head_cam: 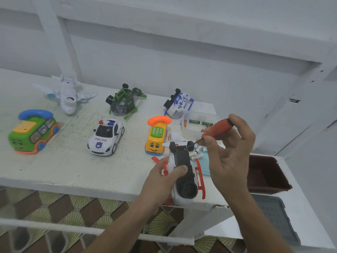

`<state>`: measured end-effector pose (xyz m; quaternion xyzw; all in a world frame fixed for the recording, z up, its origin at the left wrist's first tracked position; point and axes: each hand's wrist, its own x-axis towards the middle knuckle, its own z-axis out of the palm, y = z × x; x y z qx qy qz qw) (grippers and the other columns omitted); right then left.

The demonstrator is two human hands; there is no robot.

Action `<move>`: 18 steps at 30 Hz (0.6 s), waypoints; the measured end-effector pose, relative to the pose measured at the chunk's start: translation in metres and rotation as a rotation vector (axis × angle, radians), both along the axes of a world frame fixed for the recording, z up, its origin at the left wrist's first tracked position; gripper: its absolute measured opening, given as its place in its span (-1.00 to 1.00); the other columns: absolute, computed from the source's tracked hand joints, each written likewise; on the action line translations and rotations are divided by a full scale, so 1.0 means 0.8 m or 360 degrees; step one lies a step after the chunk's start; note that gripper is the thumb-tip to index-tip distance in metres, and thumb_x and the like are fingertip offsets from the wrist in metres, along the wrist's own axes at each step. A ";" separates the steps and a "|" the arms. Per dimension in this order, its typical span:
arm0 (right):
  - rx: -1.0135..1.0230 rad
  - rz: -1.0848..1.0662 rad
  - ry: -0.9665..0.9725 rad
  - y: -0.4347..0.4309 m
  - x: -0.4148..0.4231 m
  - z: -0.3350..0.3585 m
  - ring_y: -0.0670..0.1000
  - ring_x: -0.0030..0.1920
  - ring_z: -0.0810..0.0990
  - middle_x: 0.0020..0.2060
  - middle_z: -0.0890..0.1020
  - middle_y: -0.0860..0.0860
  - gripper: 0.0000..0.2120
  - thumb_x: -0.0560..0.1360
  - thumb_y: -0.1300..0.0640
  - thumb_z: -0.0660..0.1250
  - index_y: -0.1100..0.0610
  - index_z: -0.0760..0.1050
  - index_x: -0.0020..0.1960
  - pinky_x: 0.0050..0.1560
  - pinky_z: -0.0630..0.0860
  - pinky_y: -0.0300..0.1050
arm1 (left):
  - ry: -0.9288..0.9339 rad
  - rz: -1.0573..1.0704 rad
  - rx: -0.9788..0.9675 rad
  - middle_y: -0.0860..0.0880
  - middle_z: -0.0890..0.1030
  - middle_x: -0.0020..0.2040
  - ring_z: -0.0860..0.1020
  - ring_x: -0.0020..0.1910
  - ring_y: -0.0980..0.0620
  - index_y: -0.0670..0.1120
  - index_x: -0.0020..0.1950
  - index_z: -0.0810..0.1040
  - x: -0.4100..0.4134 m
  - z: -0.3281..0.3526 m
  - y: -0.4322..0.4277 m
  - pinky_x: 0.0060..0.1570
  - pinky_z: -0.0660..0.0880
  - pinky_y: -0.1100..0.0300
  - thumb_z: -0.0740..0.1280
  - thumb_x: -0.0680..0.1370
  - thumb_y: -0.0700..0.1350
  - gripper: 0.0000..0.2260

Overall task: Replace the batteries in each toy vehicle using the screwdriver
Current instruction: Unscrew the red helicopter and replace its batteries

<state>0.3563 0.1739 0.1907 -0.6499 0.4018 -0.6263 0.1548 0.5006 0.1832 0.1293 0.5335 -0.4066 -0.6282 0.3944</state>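
White-painted table against a white wall; patterned floor tiles are visible below the near edge.

**Far row, left to right**
- White toy airplane.
- Green helicopter, upturned with its wheels up.
- Blue-and-white helicopter, also tipped with its wheels up.

**Middle row, left to right**
- Green telephone bus, upright.
- Police car, upright.
- Yellow telephone bus, upright.

**Work position, near right edge of the table**
- Red-and-white helicopter: held upside down above the table edge, black underside and wheels facing up.
- Left hand: grasps the helicopter body from the left, with the thumb pressed on the black underside.
- Right hand: pinches the orange handle of the screwdriver between thumb and fingers. The shaft slopes down to the left, towards the underside beside the far wheels. Contact between tip and screw cannot be confirmed.

**Supplies, right side**
- Clear container holding green batteries, far side of the right hand.
- White batteries, loose, just beside the far wheels of the held helicopter, at the far edge of a light blue tray.
- Brown bin and grey crate, right of the table on a lower surface.
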 end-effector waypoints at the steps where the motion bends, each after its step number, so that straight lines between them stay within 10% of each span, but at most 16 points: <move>1: -0.0004 0.0003 0.0004 -0.001 0.000 -0.001 0.06 0.00 0.63 0.04 0.53 0.15 -0.38 0.54 0.33 0.28 -0.30 0.21 0.32 -0.03 0.62 -0.09 | -0.0004 -0.0008 0.0000 0.12 0.72 -0.04 0.70 -0.07 0.12 0.14 0.17 0.56 0.000 0.001 0.000 0.05 0.64 0.05 0.43 0.51 0.04 -0.75; 12: -0.0082 -0.0002 0.0137 -0.011 -0.003 0.002 0.05 -0.02 0.60 0.04 0.52 -0.05 -0.26 0.46 0.41 0.38 -0.33 0.22 0.28 -0.04 0.59 -0.19 | -0.0072 -0.0006 0.0046 0.10 0.70 0.06 0.67 0.06 0.03 0.19 0.20 0.56 0.002 -0.002 -0.005 0.16 0.59 -0.08 0.44 0.27 0.27 -0.48; 15: -0.0092 -0.0023 0.0331 -0.015 -0.007 0.006 -0.09 -0.04 0.59 0.04 0.46 -0.36 -0.39 0.43 0.38 0.44 -0.13 0.31 0.26 -0.04 0.54 -0.33 | -0.0073 -0.0021 0.0040 0.13 0.71 0.01 0.68 0.04 0.06 0.19 0.16 0.57 0.003 -0.002 -0.006 0.17 0.59 -0.08 0.45 0.34 0.20 -0.60; 18: -0.0167 0.0000 0.0508 -0.014 -0.009 0.021 -0.15 -0.03 0.60 0.03 0.53 -0.22 -0.55 0.46 0.34 0.40 0.04 0.35 0.24 -0.04 0.53 -0.36 | -0.0101 -0.0014 0.0039 0.14 0.71 0.01 0.67 0.04 0.07 0.18 0.17 0.56 0.003 -0.002 -0.005 0.18 0.58 -0.07 0.45 0.47 0.11 -0.71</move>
